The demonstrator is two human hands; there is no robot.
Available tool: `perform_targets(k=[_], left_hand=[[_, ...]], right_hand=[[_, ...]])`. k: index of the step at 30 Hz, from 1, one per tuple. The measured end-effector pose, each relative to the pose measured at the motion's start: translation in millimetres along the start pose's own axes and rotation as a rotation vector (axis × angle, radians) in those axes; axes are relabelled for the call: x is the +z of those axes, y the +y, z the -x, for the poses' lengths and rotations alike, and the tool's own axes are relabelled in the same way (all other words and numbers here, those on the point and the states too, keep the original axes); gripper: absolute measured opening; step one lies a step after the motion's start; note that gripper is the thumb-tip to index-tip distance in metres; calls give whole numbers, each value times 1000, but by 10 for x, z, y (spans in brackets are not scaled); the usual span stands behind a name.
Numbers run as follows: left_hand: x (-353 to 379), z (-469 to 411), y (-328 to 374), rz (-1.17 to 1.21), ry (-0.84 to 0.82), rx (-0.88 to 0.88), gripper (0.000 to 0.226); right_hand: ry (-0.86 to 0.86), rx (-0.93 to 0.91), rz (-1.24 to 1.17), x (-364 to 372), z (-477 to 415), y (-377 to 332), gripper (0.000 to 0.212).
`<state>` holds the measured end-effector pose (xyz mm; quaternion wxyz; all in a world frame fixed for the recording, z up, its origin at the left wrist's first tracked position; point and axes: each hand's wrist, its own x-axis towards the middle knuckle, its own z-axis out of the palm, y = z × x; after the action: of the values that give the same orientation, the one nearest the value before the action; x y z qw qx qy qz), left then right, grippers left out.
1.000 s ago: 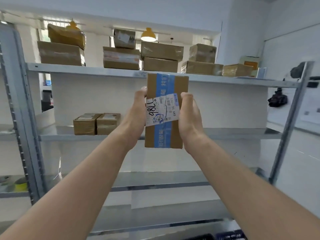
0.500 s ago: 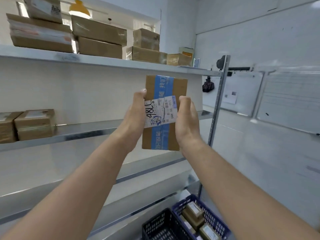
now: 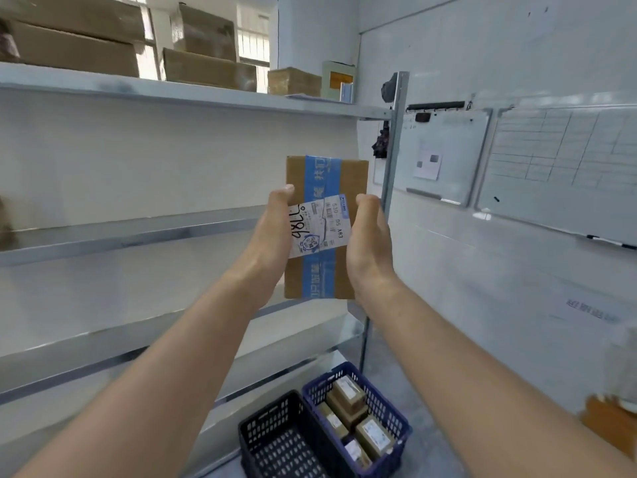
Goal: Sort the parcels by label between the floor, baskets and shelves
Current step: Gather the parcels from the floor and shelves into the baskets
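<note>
Parcel (image 3: 324, 277) up at chest height, upright in the air in front of the shelves (image 3: 138, 232), touching none of them. The left hand (image 3: 272, 232) grips its left edge and the right hand (image 3: 370, 243) its right edge; both thumbs lie on the front, while the fingers wrap behind the parcel, out of sight. A blue tape stripe runs down the cardboard, and the white label (image 3: 319, 225) faces the camera, turned sideways. On the floor below sit two baskets side by side: a black basket (image 3: 275, 439) and a blue basket (image 3: 393, 408) holding small parcels (image 3: 348, 395). Brown boxes (image 3: 206, 67) line the top shelf. A whiteboard (image 3: 444, 150) hangs on the right wall.
</note>
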<state>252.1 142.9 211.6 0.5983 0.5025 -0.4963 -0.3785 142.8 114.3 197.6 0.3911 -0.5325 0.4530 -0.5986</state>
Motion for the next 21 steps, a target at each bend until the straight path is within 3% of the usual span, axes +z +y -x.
perform_targets(k=[4, 8, 16, 21], left_hand=[[542, -49, -122, -12, 19, -50, 55], [966, -171, -277, -35, -7, -115, 54], [1532, -863, -777, -10, -36, -190, 51], [1771, -1708, -1361, 34, -22, -257, 52]], right_hand=[[-34, 45, -18, -484, -261, 270, 58], [-41, 86, 8, -879, -571, 514, 41], [-28, 195, 22, -1178, -1315, 1045, 70], [-2, 246, 105, -1106, -2024, 1603, 62]])
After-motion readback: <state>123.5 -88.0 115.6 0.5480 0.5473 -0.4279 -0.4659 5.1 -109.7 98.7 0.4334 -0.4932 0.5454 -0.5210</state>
